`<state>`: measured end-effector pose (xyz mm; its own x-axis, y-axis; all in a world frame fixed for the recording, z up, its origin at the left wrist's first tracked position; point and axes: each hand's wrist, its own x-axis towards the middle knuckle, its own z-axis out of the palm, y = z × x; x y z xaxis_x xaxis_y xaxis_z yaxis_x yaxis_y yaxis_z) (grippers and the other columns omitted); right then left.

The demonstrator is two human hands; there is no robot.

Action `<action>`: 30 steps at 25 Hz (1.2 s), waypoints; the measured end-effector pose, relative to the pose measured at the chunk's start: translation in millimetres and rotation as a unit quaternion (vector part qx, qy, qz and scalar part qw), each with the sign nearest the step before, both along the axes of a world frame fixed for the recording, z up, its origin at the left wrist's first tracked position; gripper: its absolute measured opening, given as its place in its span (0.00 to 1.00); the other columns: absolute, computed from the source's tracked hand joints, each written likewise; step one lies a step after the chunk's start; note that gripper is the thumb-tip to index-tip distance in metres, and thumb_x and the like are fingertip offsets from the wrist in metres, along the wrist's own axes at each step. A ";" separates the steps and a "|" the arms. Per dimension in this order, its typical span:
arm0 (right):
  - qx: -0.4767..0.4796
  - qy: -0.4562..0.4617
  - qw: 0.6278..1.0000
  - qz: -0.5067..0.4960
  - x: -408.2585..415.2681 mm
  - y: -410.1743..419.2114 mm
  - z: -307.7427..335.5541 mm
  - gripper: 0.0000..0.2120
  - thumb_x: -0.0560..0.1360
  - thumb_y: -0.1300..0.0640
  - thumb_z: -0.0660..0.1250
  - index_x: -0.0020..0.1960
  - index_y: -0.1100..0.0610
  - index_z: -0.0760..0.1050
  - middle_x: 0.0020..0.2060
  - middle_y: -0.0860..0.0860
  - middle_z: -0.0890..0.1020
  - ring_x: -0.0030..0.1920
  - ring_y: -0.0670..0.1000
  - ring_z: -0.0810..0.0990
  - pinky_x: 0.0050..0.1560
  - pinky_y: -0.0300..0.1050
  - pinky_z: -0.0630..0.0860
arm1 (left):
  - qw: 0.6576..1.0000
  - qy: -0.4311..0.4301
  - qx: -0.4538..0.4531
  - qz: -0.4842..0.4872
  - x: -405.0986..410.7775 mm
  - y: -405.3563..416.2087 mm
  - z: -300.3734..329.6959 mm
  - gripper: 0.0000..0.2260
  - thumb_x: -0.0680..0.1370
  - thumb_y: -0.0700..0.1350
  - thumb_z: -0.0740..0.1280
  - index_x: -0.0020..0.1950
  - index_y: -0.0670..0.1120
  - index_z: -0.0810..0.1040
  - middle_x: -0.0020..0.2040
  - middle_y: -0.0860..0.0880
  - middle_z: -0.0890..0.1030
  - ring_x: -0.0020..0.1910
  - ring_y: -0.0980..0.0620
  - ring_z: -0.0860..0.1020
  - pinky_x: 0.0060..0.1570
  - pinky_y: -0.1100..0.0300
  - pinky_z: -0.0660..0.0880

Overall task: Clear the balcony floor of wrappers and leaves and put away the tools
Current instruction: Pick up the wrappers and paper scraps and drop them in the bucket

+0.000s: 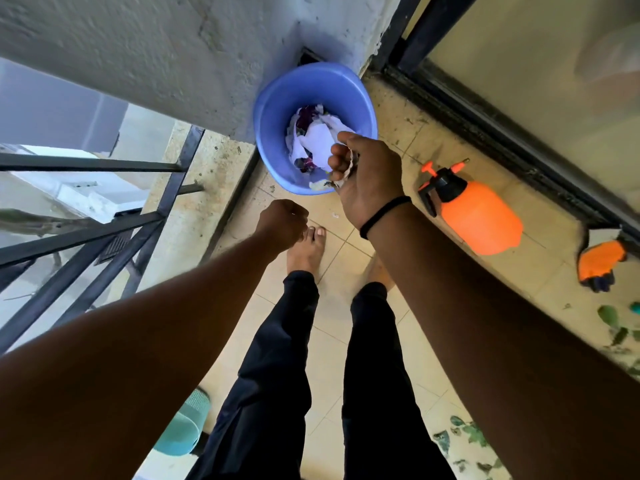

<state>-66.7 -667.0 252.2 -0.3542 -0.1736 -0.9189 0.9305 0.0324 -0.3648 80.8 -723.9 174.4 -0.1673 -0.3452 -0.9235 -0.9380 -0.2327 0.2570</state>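
Right hand is over the near rim of the blue bin, fingers curled round a crumpled wrapper. The bin sits in the corner against the wall, already holding white and purple scraps. Left hand hangs lower, balled into a fist; whether it holds anything can't be told. On the floor to the right lies an orange sprayer on its side, a glove beyond it, and green leaves scattered near the door track.
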 end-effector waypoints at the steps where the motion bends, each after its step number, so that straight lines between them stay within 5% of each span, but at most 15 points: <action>1: -0.025 -0.014 0.999 -0.032 -3.6 -6.0 -2.6 0.08 0.83 0.58 0.60 0.50 0.61 0.74 0.41 0.56 0.77 0.35 0.51 0.78 0.31 0.39 0.74 | 1.000 0.003 0.000 0.001 -0.9 0.9 0.4 0.08 0.78 0.37 0.63 0.50 0.45 0.81 0.46 0.39 0.85 0.38 0.45 0.81 0.36 0.59 0.74; 4: -0.079 -0.069 0.994 -0.030 -12.7 -10.9 -9.3 0.26 0.83 0.40 0.54 0.71 0.56 0.71 0.66 0.55 0.76 0.66 0.58 0.75 0.62 0.51 0.74 | 1.000 0.008 -0.001 0.004 3.1 7.1 5.3 0.08 0.78 0.36 0.64 0.53 0.43 0.81 0.47 0.38 0.85 0.37 0.45 0.81 0.33 0.61 0.73; 9: -0.067 -0.059 0.995 -0.039 -3.5 38.0 63.6 0.25 0.81 0.36 0.55 0.74 0.46 0.64 0.69 0.54 0.74 0.72 0.59 0.70 0.74 0.54 0.63 | 0.998 0.030 0.004 -0.046 14.0 -5.1 74.0 0.06 0.78 0.39 0.68 0.54 0.42 0.81 0.44 0.43 0.84 0.32 0.49 0.79 0.24 0.67 0.69; 12: -0.041 -0.050 0.996 -0.061 -3.5 95.9 156.2 0.26 0.79 0.35 0.58 0.69 0.51 0.68 0.65 0.58 0.79 0.64 0.62 0.79 0.70 0.58 0.69 | 0.997 0.063 0.008 -0.032 9.4 -33.7 170.1 0.06 0.78 0.36 0.67 0.45 0.45 0.81 0.43 0.42 0.82 0.31 0.49 0.77 0.25 0.66 0.68; 17: 0.014 0.043 0.993 -0.108 11.1 205.3 356.9 0.12 0.81 0.47 0.60 0.48 0.53 0.77 0.48 0.54 0.83 0.44 0.54 0.81 0.48 0.46 0.74 | 0.980 0.199 0.027 0.004 -21.9 -35.2 366.1 0.08 0.80 0.37 0.64 0.47 0.48 0.80 0.44 0.43 0.83 0.37 0.48 0.79 0.37 0.59 0.70; 21: -0.002 0.159 0.967 -0.200 31.7 289.5 450.2 0.11 0.81 0.51 0.61 0.51 0.56 0.78 0.43 0.55 0.84 0.38 0.53 0.82 0.41 0.45 0.75 | 0.967 0.226 0.114 -0.020 -50.5 50.8 435.4 0.06 0.81 0.41 0.63 0.51 0.48 0.80 0.41 0.49 0.86 0.36 0.53 0.83 0.44 0.57 0.75; 25: -0.014 0.174 0.921 -0.349 94.4 389.6 469.9 0.09 0.80 0.52 0.63 0.51 0.56 0.78 0.43 0.54 0.83 0.39 0.53 0.80 0.40 0.44 0.74 | 0.934 0.239 0.152 -0.220 -84.1 177.9 468.6 0.07 0.81 0.41 0.64 0.56 0.48 0.79 0.46 0.47 0.85 0.43 0.47 0.82 0.42 0.57 0.75; 30: -0.008 0.110 0.799 -0.591 215.9 528.3 434.8 0.11 0.82 0.53 0.63 0.48 0.60 0.77 0.36 0.55 0.81 0.36 0.54 0.78 0.31 0.42 0.75 | 0.864 0.260 0.167 -0.398 -101.6 342.3 503.3 0.07 0.82 0.41 0.62 0.56 0.45 0.79 0.50 0.43 0.84 0.44 0.45 0.82 0.44 0.55 0.75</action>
<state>149.1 -138.7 687.1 -0.4326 0.3911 -0.8123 0.2200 -0.8280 -0.5158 -20.8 -381.5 677.7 -0.6513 0.3421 -0.6773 -0.6126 0.2897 0.7354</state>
